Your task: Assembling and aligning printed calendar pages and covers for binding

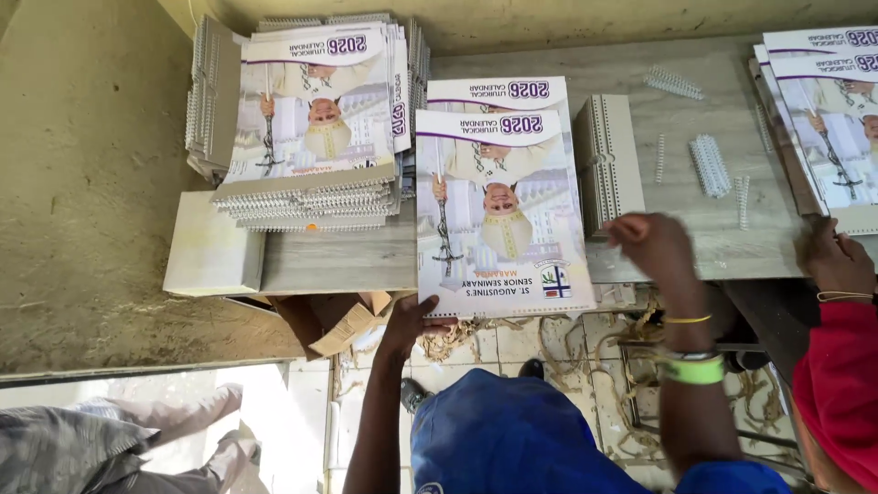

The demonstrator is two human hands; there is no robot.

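My left hand [413, 322] grips the near bottom edge of a printed wall calendar [498, 215] that lies on the grey table [713, 247], its near edge overhanging the table's front. An identical calendar [498, 91] lies under it, further back. My right hand [651, 245] hovers blurred at the calendar's right side, beside a flat stack of grey backing cards [608, 160]. I cannot tell whether that hand holds anything. A green wristband and a yellow band are on my right wrist.
A tall pile of spiral-bound calendars [315, 119] stands at the back left. Loose white binding coils [712, 165] lie at the right. Another person's hand [837, 261] in a red sleeve rests by a further calendar pile [828, 110]. An open cardboard box [343, 325] sits below the table.
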